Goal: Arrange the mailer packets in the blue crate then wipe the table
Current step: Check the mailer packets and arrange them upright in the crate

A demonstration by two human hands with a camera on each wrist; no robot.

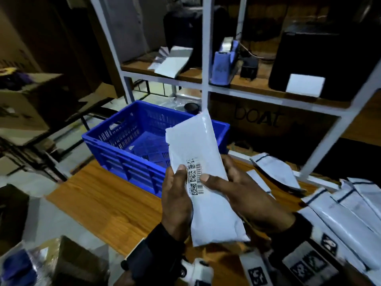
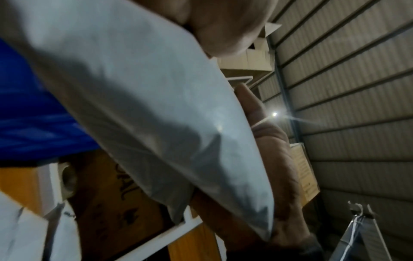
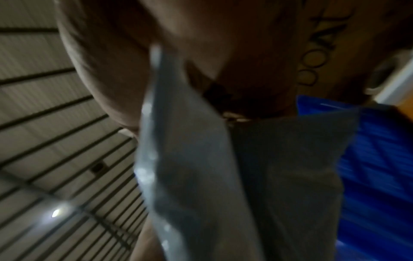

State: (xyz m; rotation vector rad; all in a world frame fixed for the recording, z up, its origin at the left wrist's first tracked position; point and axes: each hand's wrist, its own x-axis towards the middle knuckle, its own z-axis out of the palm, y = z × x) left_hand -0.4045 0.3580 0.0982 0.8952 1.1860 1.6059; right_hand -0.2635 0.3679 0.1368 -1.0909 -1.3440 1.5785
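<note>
Both hands, left hand (image 1: 177,195) and right hand (image 1: 243,195), hold one white packet (image 1: 204,172). It hides part of the blue crate (image 1: 132,141). Both wrist pictures are blurry.

The crate (image 1: 127,159) sits on the table (image 1: 107,205), packets (image 1: 354,211) piled to its right.

My fingers (image 1: 216,183) on smooth glossy plastic mailer packet (image 1: 208,162); blue crate (image 1: 127,159) at 11 o'clock moulded plastic; counter (image 1: 107,205) wood-grain, slight sheen.
</note>
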